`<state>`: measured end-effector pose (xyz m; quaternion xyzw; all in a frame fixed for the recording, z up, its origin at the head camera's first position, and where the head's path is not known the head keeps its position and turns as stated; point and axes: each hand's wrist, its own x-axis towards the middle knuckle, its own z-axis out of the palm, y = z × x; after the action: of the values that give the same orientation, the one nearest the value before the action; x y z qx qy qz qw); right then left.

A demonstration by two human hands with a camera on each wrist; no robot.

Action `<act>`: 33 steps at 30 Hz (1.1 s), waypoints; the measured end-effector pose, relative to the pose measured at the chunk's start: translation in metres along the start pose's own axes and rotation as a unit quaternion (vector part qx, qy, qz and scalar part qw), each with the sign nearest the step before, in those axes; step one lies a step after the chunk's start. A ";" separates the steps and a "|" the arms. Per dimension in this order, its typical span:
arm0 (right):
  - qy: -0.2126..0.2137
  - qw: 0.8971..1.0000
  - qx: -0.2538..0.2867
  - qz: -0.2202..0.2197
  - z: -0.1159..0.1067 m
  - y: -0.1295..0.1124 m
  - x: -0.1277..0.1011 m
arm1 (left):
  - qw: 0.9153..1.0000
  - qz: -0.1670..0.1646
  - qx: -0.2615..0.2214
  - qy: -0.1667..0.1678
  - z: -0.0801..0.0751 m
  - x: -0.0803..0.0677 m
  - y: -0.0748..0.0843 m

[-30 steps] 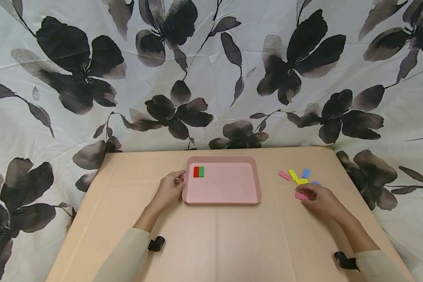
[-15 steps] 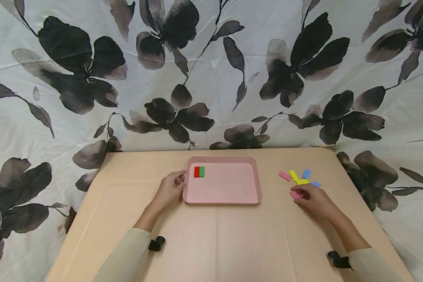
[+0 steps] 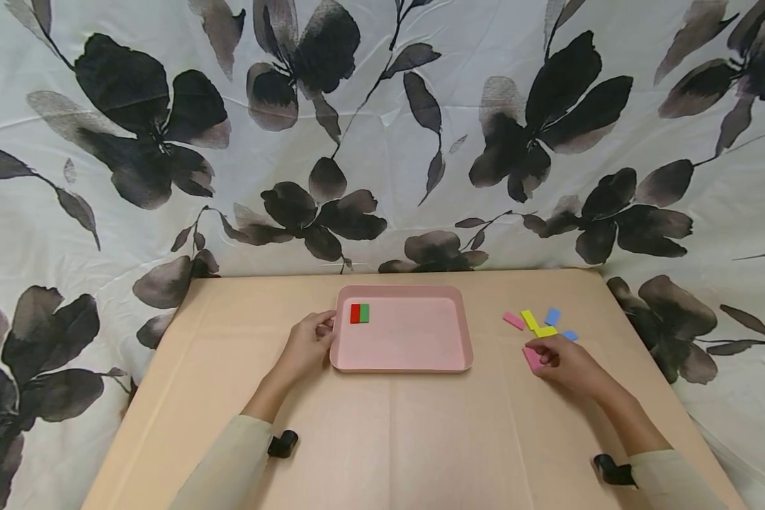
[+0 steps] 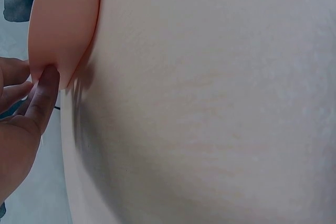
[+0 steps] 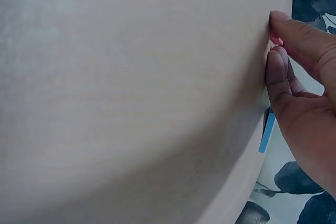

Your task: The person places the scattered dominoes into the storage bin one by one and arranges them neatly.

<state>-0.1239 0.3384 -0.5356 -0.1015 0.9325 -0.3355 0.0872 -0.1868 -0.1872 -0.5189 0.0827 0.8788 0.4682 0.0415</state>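
A pink tray [image 3: 403, 360] lies mid-table with a red block [image 3: 355, 313] and a green block [image 3: 364, 313] side by side in its far left corner. My left hand [image 3: 322, 329] holds the tray's left rim; its fingers [image 4: 44, 87] touch the tray corner [image 4: 63, 24]. To the right of the tray, my right hand [image 3: 539, 356] pinches a pink block [image 3: 532, 358] that lies flat on the table. In the right wrist view the fingers [image 5: 286, 30] cover most of that pink block [image 5: 275, 39].
Loose blocks lie just beyond my right hand: another pink block [image 3: 513, 320], two yellow blocks [image 3: 530, 319] [image 3: 545, 331] and two blue blocks [image 3: 552, 316] [image 3: 570, 335]. A blue block [image 5: 268, 129] shows beside my palm. A flowered cloth hangs behind the tan table [image 3: 389, 439].
My right hand has slid the pink block a little to the left, toward the tray. The left hand and the tray have stayed put.
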 end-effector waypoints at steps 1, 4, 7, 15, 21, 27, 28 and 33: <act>0.004 1.000 -0.005 0.004 0.000 0.000 0.000 | 1.000 0.001 0.000 0.000 0.000 0.000 0.000; 0.011 1.000 -0.015 0.011 0.002 -0.002 -0.001 | 1.000 0.002 0.000 0.001 0.001 0.000 0.000; 0.016 0.999 -0.024 0.014 0.004 -0.006 0.000 | 1.000 0.001 -0.001 0.003 0.002 0.000 -0.001; 0.011 0.999 -0.013 0.035 0.007 -0.025 0.010 | 1.000 -0.001 0.000 0.005 0.001 0.000 0.000; 0.027 0.999 0.000 0.026 0.012 -0.036 0.020 | 1.000 -0.001 0.002 0.003 0.002 0.000 -0.001; 0.047 0.999 0.005 0.008 0.016 -0.049 0.027 | 1.000 -0.005 -0.004 -0.004 0.002 -0.002 -0.001; 0.053 0.999 0.006 0.004 0.016 -0.052 0.028 | 1.000 -0.004 -0.005 -0.005 0.001 -0.002 -0.001; 0.062 0.998 0.015 -0.021 0.011 -0.071 0.039 | 1.000 -0.002 0.001 -0.003 -0.001 -0.002 -0.002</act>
<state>-0.1498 0.2688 -0.5017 -0.0985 0.9287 -0.3568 0.0235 -0.1852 -0.1890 -0.5201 0.0820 0.8792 0.4672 0.0450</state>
